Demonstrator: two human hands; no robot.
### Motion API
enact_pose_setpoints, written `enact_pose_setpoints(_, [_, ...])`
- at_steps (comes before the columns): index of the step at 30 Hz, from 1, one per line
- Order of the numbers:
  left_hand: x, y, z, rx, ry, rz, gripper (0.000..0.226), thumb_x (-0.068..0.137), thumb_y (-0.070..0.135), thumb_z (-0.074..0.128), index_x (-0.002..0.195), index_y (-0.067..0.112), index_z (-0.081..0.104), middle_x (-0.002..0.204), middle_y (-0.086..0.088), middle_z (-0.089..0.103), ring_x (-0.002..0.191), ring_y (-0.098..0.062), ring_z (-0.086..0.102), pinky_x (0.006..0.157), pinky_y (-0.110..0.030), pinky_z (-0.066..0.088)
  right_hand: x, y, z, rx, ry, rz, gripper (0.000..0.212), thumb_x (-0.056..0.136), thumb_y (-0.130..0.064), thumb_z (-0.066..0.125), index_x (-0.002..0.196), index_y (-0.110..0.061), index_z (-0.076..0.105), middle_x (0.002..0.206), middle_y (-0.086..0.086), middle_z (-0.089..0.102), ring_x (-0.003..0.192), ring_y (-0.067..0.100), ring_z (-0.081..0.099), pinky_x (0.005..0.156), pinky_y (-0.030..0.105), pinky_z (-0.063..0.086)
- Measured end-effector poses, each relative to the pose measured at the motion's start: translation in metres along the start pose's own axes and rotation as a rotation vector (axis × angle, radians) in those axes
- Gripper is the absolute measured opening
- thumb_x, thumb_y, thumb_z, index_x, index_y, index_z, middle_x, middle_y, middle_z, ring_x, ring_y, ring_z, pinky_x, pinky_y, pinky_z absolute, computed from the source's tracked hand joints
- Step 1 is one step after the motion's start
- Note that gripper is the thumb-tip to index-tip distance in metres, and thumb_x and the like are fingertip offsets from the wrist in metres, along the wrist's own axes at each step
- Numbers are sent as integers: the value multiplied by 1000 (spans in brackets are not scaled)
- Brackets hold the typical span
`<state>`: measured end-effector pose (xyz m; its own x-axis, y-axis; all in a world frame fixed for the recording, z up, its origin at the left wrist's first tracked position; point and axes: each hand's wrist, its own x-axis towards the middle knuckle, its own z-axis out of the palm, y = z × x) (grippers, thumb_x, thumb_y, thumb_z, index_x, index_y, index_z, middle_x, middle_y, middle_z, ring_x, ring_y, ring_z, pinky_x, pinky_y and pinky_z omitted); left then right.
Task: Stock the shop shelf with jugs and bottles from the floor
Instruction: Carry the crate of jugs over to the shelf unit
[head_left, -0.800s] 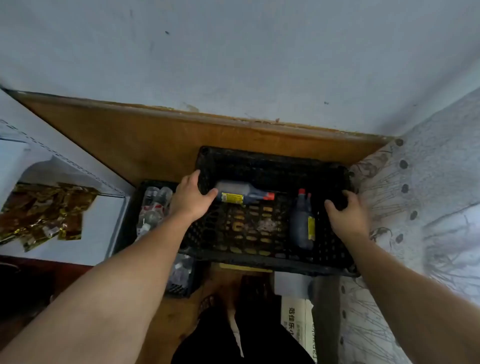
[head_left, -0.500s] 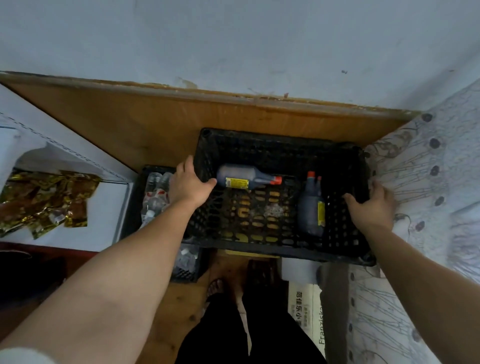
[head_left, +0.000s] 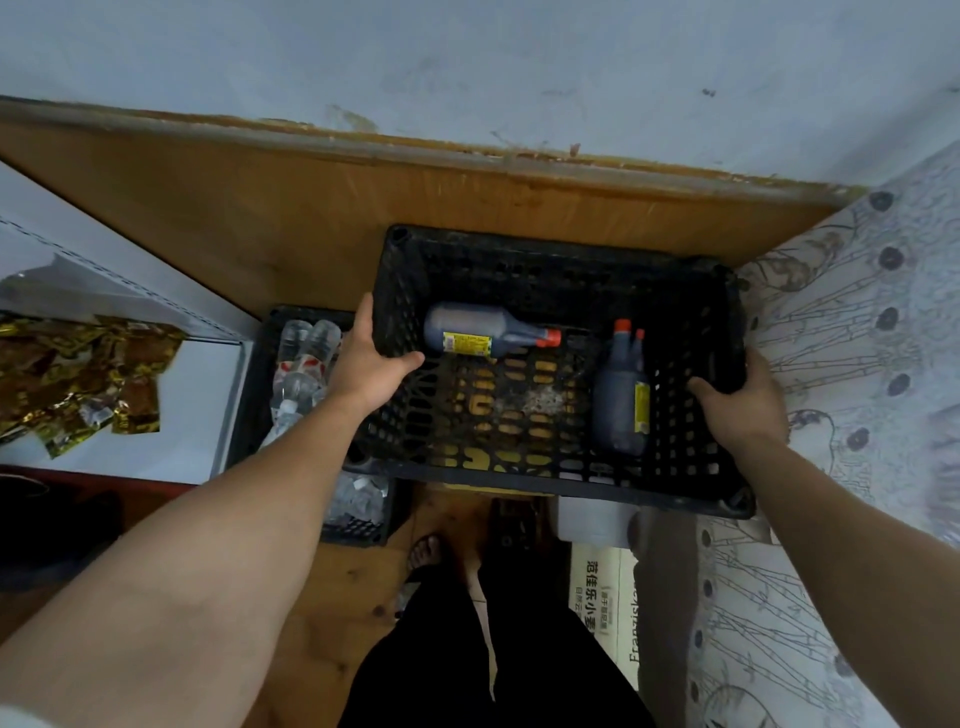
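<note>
Evidently both hands, left hand (head_left: 371, 364) and right hand (head_left: 740, 402), clasp the black slatted plastic crate's (head_left: 550, 480) side rims (stiff, probably light); two dark red-capped sauce bottles (head_left: 483, 332) inside could roll.

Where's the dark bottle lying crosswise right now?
Head view: the dark bottle lies in the black crate's far-left part, beside the left hand.

The white carton (head_left: 605, 597) on the floor below the crate carries vertical Chinese characters, partly hidden, and Latin letters starting "Franzisk", cut off at its edge. The yellow labels on the two dark bottles (head_left: 485, 330) (head_left: 621, 395) are too small to read.
</note>
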<state>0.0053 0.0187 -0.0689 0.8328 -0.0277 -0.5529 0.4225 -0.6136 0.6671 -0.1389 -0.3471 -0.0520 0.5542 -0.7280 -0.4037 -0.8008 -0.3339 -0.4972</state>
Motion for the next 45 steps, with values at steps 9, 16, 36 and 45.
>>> enact_pose_setpoints(9, [-5, -4, 0, 3, -57, 78, 89, 86, 26, 71, 145, 56, 11, 157, 7, 24, 83, 14, 51, 104, -34, 39, -3, 8, -3, 54, -105, -103, 80, 87, -23, 68, 151, -38, 22, 143, 4, 49, 128, 26, 48, 107, 34, 37])
enact_pose_setpoints(16, [-1, -3, -5, -25, -117, 77, 68, 88, 25, 69, 140, 52, 34, 153, 5, 30, 92, 7, 55, 103, -30, 37, 2, 11, -5, -56, -154, -162, 59, 89, -20, 64, 142, -35, 44, 139, 12, 45, 127, 30, 44, 109, 36, 35])
enact_pose_setpoints(36, [-14, 5, -14, -269, -17, -23, 47, 88, 22, 67, 133, 28, 54, 139, -6, 52, 109, -25, 59, 78, -29, 47, -8, -9, -3, 225, -129, 17, 47, 86, -14, 67, 132, -24, 58, 110, 1, 62, 101, 22, 61, 100, 42, 49])
enact_pose_setpoints(45, [-65, -18, -66, -374, 91, -43, 46, 89, 26, 67, 134, 26, 55, 132, -6, 57, 86, -15, 57, 74, -28, 47, -52, -42, -9, 196, -143, -77, 45, 87, -19, 66, 131, -28, 59, 118, 3, 66, 95, 22, 64, 94, 43, 53])
